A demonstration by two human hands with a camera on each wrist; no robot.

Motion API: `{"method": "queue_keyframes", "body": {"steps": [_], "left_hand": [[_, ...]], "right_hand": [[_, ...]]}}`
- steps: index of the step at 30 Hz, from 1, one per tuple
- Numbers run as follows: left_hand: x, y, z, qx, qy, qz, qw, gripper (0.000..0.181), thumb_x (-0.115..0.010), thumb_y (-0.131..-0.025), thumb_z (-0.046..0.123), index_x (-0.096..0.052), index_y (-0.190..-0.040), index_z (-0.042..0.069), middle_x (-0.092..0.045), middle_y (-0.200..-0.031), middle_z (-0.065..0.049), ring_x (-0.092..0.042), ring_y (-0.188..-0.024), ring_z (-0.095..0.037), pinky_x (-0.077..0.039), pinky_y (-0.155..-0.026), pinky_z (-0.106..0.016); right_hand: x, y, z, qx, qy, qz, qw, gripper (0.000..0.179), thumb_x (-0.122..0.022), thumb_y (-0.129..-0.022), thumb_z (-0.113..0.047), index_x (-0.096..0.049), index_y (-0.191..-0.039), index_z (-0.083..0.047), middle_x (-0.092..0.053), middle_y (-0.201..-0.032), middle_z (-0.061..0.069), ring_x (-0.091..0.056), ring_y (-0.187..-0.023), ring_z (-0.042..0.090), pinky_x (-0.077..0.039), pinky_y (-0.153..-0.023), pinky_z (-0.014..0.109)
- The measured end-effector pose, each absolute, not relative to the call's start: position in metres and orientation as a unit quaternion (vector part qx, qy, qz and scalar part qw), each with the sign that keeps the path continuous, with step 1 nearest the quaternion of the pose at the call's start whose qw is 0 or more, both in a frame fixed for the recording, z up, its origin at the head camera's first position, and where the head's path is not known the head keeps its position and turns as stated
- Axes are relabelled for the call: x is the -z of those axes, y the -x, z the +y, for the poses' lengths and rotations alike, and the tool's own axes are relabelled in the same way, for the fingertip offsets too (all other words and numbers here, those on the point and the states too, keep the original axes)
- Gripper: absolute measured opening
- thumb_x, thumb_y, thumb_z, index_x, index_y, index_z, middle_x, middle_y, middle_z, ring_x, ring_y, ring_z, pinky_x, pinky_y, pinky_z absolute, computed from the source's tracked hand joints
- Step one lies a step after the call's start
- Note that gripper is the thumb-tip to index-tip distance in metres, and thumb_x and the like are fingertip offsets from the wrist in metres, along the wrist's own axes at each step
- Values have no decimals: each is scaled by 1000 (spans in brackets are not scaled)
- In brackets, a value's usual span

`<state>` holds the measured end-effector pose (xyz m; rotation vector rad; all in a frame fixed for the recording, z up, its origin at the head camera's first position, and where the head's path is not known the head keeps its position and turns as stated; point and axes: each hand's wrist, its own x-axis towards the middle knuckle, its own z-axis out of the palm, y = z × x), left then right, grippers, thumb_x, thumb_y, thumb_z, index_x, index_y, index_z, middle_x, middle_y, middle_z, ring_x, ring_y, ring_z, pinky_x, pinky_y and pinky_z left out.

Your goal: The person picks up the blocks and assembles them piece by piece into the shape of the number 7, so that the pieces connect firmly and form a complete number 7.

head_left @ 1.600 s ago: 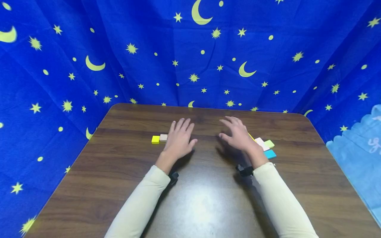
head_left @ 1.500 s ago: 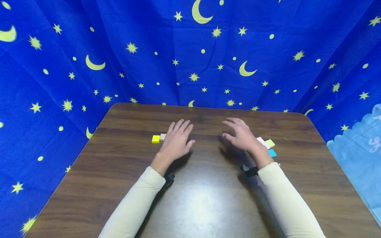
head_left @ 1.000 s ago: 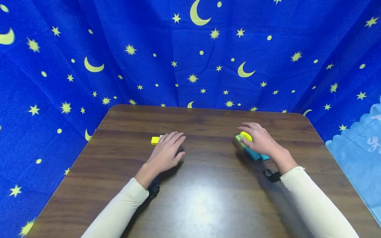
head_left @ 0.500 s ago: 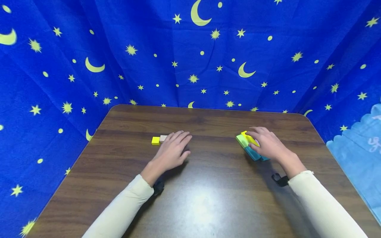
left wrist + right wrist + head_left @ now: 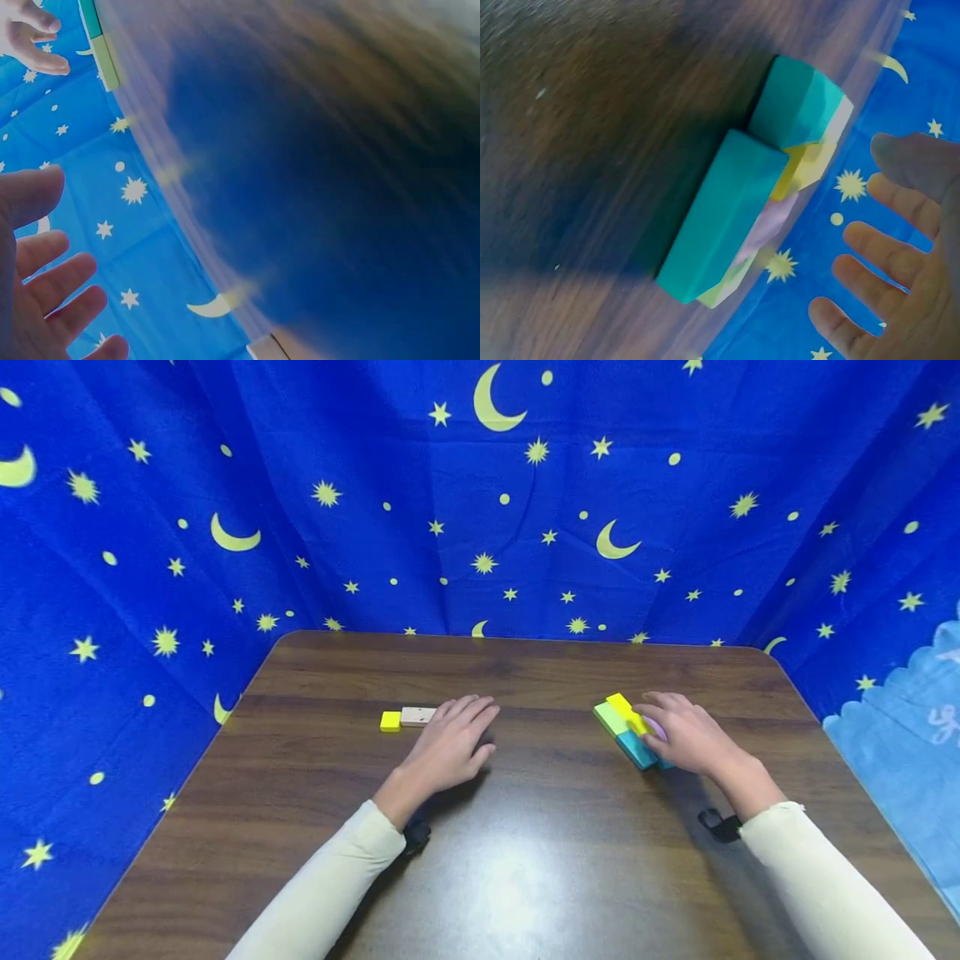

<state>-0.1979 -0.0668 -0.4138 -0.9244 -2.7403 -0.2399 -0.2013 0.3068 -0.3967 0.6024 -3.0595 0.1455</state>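
Note:
My left hand hovers over the table with fingers loosely spread, overlapping the right end of a pale speckled block. A small yellow block lies at that block's left end. On the right, my right hand is held beside and partly over a cluster of coloured blocks, holding nothing. The cluster shows a light green block, a teal block, a longer yellow block and a purple piece. In the right wrist view the relaxed fingers stand apart from the blocks.
The brown wood-grain table has rounded far corners. A blue curtain with yellow moons and stars hangs behind and along the sides. Light blue cloth hangs at the right. Black straps circle the wrists.
My right hand has moved right and toward me, across the cluster, uncovering its green, yellow and teal blocks. My left hand went left, then back right, showing more of the pale block.

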Motion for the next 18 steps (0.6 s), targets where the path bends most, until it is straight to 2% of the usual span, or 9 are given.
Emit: {"method": "queue_keyframes", "body": {"steps": [18], "left_hand": [[409, 204, -19, 139, 341, -927, 69, 57, -62, -95, 34, -50, -145, 9, -50, -151, -9, -45, -141, -30, -37, -117, -50]], "right_hand": [[401, 193, 317, -59, -185, -981, 0, 47, -68, -92, -23, -60, -133, -2, -54, -138, 29, -51, -126, 49, -43, -100, 67]]}}
